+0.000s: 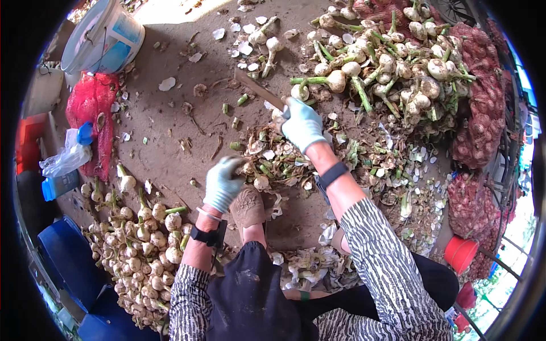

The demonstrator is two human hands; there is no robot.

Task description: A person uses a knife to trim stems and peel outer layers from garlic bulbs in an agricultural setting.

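Observation:
My right hand [302, 124], in a pale knitted work glove, grips a knife whose flat, dull blade [259, 88] points up and left over the ground. My left hand [223, 181], gloved too, is blurred above my left shoe [248, 206]. Its fingers look curled, but whether they hold anything cannot be made out. Just right of it a garlic bulb [261, 183] lies on a litter of cut stalks and skins [277, 160]. A heap of garlic with green stems [384, 72] rises beyond my right hand. By my left forearm spreads a pile of trimmed bulbs [140, 264].
Red mesh sacks filled with garlic [480, 98] line the right side, near a red container [461, 254]. At upper left stands a white bucket [106, 38], with a pink mesh bag [91, 106] below it. A blue plastic object [70, 260] borders the lower left.

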